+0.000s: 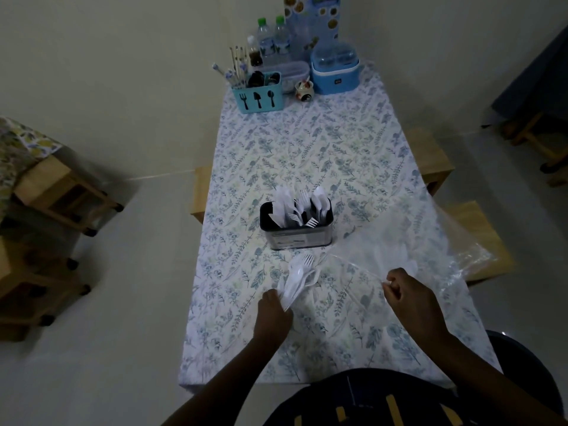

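Note:
My left hand (273,309) grips a bunch of white plastic forks and spoons (298,276) just above the near part of the floral tablecloth (307,155). My right hand (405,290) pinches the edge of a large clear plastic bag (399,250) that spreads over the table's right side. A dark metal caddy (296,227) stands in the middle of the table, just beyond both hands. It holds several more white plastic forks, spoons and knives.
At the far end stand a teal cutlery holder (258,98), water bottles (273,41), a blue lidded container (335,70) and a small jar (304,90). Wooden benches (430,155) flank the table. Wooden stools (61,192) sit on the floor at left.

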A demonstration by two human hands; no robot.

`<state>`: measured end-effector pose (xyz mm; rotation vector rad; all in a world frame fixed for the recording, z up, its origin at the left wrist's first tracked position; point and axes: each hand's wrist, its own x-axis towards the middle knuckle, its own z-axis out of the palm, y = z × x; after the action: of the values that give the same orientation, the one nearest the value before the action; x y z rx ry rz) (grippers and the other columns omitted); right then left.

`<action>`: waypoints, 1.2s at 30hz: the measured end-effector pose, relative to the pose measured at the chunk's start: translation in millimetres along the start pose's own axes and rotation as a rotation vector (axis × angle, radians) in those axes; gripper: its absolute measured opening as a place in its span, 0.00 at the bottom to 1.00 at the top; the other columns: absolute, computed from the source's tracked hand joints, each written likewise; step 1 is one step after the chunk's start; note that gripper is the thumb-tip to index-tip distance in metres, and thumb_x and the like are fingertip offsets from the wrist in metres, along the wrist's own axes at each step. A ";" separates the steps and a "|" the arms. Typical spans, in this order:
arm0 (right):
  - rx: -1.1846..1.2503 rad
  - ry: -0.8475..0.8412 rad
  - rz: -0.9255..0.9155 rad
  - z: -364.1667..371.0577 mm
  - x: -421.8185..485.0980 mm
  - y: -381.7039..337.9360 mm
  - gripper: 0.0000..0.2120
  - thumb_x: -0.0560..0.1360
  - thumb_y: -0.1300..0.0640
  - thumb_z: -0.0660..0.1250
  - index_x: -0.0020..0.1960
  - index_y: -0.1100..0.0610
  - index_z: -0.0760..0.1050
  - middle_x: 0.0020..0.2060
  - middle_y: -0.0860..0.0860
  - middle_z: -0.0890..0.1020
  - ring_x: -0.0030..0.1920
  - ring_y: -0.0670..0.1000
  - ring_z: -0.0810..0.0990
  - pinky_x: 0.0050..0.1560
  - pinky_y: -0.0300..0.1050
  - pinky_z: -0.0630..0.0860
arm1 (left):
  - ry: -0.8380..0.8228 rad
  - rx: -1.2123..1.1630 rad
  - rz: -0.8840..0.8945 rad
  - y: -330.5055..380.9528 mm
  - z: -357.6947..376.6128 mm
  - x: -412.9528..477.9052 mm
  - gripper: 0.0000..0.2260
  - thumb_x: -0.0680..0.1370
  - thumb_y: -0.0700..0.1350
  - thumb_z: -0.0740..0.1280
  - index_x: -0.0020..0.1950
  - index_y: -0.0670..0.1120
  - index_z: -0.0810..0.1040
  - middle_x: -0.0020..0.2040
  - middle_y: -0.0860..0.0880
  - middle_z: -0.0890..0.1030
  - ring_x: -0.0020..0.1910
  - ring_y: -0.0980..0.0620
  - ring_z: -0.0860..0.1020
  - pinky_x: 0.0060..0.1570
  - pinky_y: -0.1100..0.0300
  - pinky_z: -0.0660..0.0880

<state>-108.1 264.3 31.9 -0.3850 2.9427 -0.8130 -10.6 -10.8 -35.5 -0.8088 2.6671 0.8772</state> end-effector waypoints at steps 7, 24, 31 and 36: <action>-0.001 0.009 -0.008 0.4 -2.4 1.2 0.10 0.73 0.58 0.70 0.42 0.54 0.68 0.28 0.49 0.73 0.25 0.48 0.71 0.26 0.35 0.63 | 0.072 0.075 0.062 5.2 22.3 -1.2 0.36 0.75 0.52 0.67 0.77 0.41 0.56 0.75 0.41 0.61 0.73 0.42 0.61 0.72 0.47 0.62; 0.004 0.009 -0.031 -2.9 -10.0 6.4 0.10 0.73 0.57 0.70 0.42 0.53 0.68 0.26 0.49 0.69 0.24 0.49 0.69 0.25 0.38 0.65 | 0.049 0.347 0.228 16.6 47.2 -5.5 0.29 0.81 0.63 0.46 0.79 0.55 0.45 0.79 0.51 0.38 0.76 0.39 0.34 0.70 0.39 0.37; -0.006 0.025 -0.045 1.9 -13.5 10.2 0.10 0.72 0.59 0.72 0.52 0.53 0.77 0.29 0.43 0.70 0.27 0.44 0.70 0.28 0.30 0.64 | 0.190 -0.204 0.312 50.9 43.7 -1.8 0.19 0.79 0.49 0.63 0.69 0.45 0.70 0.67 0.47 0.73 0.66 0.50 0.71 0.67 0.53 0.70; -0.024 -0.013 -0.147 15.4 -21.5 16.7 0.20 0.72 0.60 0.71 0.62 0.53 0.77 0.36 0.47 0.79 0.32 0.45 0.77 0.31 0.39 0.75 | -0.017 -0.550 0.067 97.0 36.1 2.9 0.16 0.77 0.63 0.62 0.56 0.53 0.74 0.50 0.52 0.81 0.45 0.52 0.81 0.44 0.55 0.80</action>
<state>-89.0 275.9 10.0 -0.6115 2.9429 -0.7870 -66.6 74.7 -18.6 -0.8078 2.4688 1.6643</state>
